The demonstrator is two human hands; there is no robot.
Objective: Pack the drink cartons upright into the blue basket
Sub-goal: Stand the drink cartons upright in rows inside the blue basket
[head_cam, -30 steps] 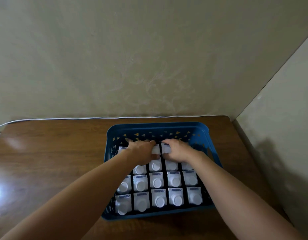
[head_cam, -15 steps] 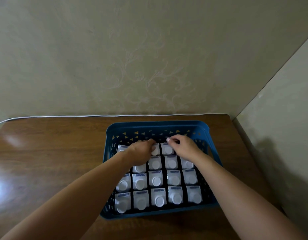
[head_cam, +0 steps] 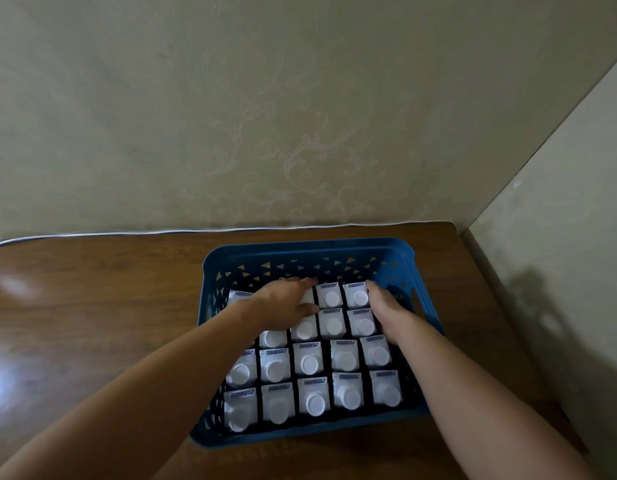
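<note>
The blue basket (head_cam: 310,249) stands on the wooden table, filled with several white drink cartons (head_cam: 308,362) standing upright in rows, round caps up. My left hand (head_cam: 286,301) lies over the cartons in the back row, left of centre, its fingers curled on a carton's top. My right hand (head_cam: 386,306) is at the right side of the back rows, fingers pressed against the outer cartons between them and the basket wall. Cartons beneath both hands are partly hidden.
The wooden table (head_cam: 92,323) is backed by a patterned wall, and a white cable (head_cam: 127,233) runs along its far edge. A side wall (head_cam: 559,271) closes in just right of the table's right edge.
My right hand has moved from the middle of the back row to the right side of the basket. My left hand has shifted slightly right along the back row.
</note>
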